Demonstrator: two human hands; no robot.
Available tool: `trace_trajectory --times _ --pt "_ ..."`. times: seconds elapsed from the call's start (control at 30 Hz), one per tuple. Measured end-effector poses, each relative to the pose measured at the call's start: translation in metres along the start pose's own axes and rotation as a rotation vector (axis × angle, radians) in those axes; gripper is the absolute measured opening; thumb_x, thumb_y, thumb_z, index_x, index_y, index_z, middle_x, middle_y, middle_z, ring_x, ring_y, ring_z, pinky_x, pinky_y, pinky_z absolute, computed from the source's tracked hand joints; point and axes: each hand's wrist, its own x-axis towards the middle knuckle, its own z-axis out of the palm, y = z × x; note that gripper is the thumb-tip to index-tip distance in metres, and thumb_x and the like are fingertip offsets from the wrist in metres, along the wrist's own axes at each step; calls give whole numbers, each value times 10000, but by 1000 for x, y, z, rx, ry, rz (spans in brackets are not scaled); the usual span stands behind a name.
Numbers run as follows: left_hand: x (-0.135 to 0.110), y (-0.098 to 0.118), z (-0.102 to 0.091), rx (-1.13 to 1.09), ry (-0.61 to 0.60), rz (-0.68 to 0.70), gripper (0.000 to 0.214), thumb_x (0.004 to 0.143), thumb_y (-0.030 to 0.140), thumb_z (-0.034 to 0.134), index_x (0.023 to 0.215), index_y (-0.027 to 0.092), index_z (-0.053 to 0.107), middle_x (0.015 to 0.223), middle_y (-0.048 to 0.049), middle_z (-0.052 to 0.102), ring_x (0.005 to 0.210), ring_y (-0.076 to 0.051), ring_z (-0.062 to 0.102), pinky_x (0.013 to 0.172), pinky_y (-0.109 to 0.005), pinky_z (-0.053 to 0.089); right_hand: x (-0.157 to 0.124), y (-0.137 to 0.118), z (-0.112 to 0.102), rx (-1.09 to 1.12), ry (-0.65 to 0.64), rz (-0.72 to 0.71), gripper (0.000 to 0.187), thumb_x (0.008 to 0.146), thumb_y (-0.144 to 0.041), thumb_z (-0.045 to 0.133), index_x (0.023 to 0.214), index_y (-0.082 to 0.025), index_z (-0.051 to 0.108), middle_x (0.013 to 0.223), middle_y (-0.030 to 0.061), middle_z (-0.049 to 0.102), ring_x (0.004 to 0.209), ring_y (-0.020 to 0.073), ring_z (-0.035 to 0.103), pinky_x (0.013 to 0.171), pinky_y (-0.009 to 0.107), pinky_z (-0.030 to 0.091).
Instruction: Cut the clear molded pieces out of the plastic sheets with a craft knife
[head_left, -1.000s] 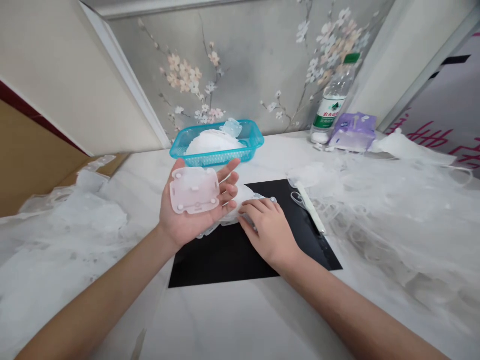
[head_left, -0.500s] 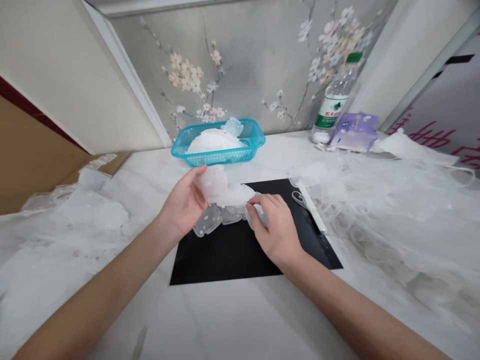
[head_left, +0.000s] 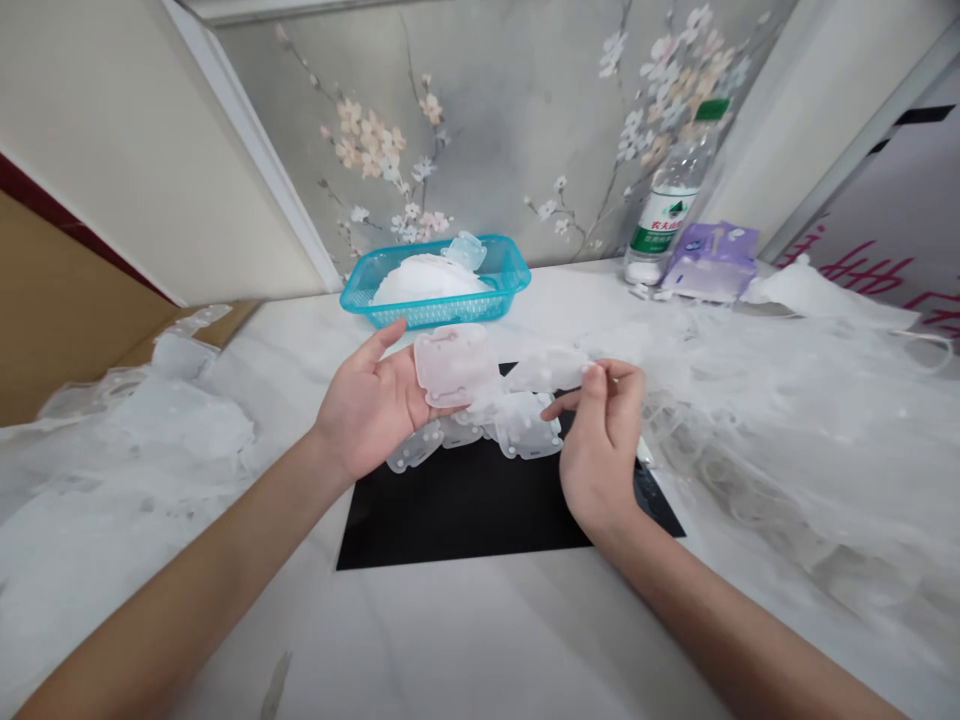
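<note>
And there it was, the left hand (head_left: 371,410) turned palm up above the left part of the black mat's far edge, its grip wide, thumb well away, a pinkish-white plate (head_left: 454,365) resting on the fingers. A second earlier that plate had lain flat across the palm, farther to the left; half a second earlier it was tipped up on edge. Now it faced upward again, out near the fingertips, over the far edge of the black mat (head_left: 450,520).

Across to the right hand (head_left: 604,450), and what a change! Before, it had bent low over the pile on the mat; now it had come up and away to the right, its grip narrow, thumb and fingers pinched on the end of a translucent piece (head_left: 550,368). That piece stretched out above the mat's far side, toward the plate; whether the two were joined, I could not tell. Below them both, the pile of clear plates (head_left: 529,430) sat on the far half of the mat, more of it in sight than a second before. The pale stick (head_left: 645,455) at the mat's right edge, plain to see earlier, was now mostly hidden behind the right hand.

Beyond the mat, the blue basket (head_left: 427,315) stayed put on the desk (head_left: 450,640), and heaps of whitish pieces (head_left: 810,420) flanked the mat on both sides, just as before.
</note>
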Motion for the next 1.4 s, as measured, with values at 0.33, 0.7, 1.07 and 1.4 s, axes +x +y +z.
trace_trajectory --times 0.33,0.7,1.07,1.4 --pt "-30 9 28 -11 -142 -49 552 858 532 311 1164 139 549 1030 -125 645 1060 -307 569 835 -426 487 2 1 0 124 22 84 191 905 -427 366 888 -237 356 620 -96 437 442 72 512 523 239 397" --pt "-31 12 28 -65 -48 -81 511 884 439 348 1247 107 484 1093 -140 629 1014 -288 593 797 -369 489 2 0 1 157 16 102 176 913 -412 364 881 -239 361 588 -111 419 426 64 492 495 224 373" --pt "-11 2 8 -73 59 -231 489 898 374 315 1252 60 437 1027 -177 634 904 -273 634 766 -389 503 -8 3 1 -39 -87 -418 87 923 -249 377 986 -234 436 897 22 598 735 128 620 660 286 483" --pt "-18 9 14 34 63 -161 396 900 272 368 1220 119 545 1063 -122 648 991 -242 601 799 -343 508 -10 -7 -4 -405 -225 -950 137 846 -169 462 970 -173 522 1102 124 588 991 229 531 845 399 414"
